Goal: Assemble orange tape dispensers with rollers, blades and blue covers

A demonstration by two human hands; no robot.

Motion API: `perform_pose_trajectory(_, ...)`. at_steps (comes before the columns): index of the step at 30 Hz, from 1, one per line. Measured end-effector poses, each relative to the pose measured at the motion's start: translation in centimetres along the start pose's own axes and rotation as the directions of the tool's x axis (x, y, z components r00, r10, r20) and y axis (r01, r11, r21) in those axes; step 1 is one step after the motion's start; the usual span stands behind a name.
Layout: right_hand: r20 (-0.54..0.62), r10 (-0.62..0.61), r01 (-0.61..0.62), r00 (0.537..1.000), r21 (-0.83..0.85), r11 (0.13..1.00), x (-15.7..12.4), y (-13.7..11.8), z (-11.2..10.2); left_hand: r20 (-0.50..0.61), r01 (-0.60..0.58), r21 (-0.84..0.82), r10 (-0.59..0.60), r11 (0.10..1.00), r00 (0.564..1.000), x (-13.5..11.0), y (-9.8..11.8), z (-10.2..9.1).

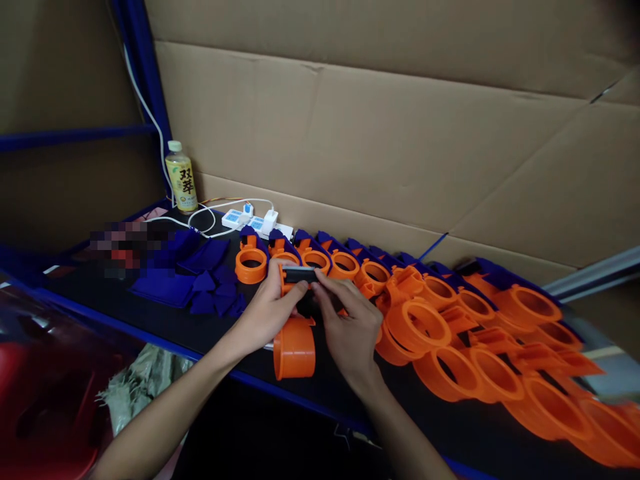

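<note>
My left hand (pixel 270 307) is closed around an orange plastic part with a round ring (pixel 295 350) at its lower end, held over the front of the table. A flat black strip (pixel 300 274) lies across the top of this part. At the strip's right end, the fingertips of my right hand (pixel 350 323) pinch together on it. My left thumb presses near the strip's lower edge. Behind my hands stands a row of similar orange ring parts (pixel 251 265) with dark blue pieces attached. The lower arm of the held part is partly hidden by my fingers.
Loose dark blue pieces (pixel 165 287) lie left on the black table. Many orange ring parts (pixel 420 325) are heaped to the right. A drink bottle (pixel 181 179) and a white power strip (pixel 256 223) with cables stand by the cardboard wall (pixel 375 147). A red stool (pixel 45 413) is lower left.
</note>
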State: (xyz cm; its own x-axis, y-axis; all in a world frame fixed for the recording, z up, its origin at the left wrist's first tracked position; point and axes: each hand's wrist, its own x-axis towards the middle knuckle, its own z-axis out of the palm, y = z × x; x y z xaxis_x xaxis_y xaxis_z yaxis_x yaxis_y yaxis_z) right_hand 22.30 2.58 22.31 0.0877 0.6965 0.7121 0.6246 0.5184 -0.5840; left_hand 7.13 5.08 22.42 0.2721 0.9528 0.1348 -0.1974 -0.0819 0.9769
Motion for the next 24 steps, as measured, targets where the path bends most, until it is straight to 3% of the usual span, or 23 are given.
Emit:
perform_pose_trajectory(5, 0.044, 0.219, -0.223, 0.975, 0.275, 0.935, -0.1, 0.7, 0.3, -0.010, -0.098, 0.098, 0.099, 0.990, 0.995, -0.3, -0.1, 0.2)
perform_pose_trajectory(13, 0.100, 0.386, -0.392, 0.917, 0.403, 0.827, 0.2, 0.4, 0.3, 0.018, -0.152, 0.214, 0.151, 0.965, 0.988, -1.0, 0.6, 0.4)
perform_pose_trajectory(16, 0.057, 0.336, -0.333, 0.940, 0.360, 0.871, 0.0, 0.5, 0.4, 0.013, -0.153, 0.230, 0.154, 0.961, 0.988, -1.2, 0.6, 0.6)
perform_pose_trajectory(18, -0.013, 0.238, -0.225, 0.971, 0.277, 0.934, -0.2, 0.5, 0.4, -0.003, -0.149, 0.207, 0.153, 0.967, 0.988, -1.1, 0.4, 0.7)
perform_pose_trajectory(22, -0.134, 0.030, -0.011, 0.991, 0.141, 0.990, -0.5, 0.0, 0.6, -0.048, -0.117, 0.050, 0.119, 0.992, 0.992, -0.6, -0.3, 0.9)
perform_pose_trajectory(24, -0.106, 0.009, 0.007, 0.994, 0.155, 0.988, -0.5, -0.3, 0.5, -0.076, -0.092, -0.037, 0.089, 0.995, 0.993, -0.3, -0.4, 1.0)
